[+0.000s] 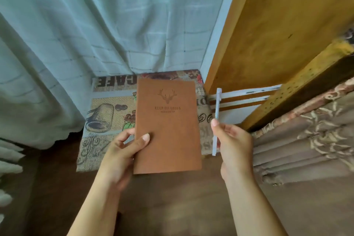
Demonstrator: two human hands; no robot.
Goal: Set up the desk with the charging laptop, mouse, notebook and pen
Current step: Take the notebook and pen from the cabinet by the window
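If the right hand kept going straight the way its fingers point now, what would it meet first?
The right hand, pinching the pen, points up-left toward the brown notebook held by the left hand. It would likely meet the notebook's right edge first, though depth is unclear.

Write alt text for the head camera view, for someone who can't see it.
A left hand holds a closed brown notebook and a right hand holds a pale pen, both above a cafe-print mat by a curtain.
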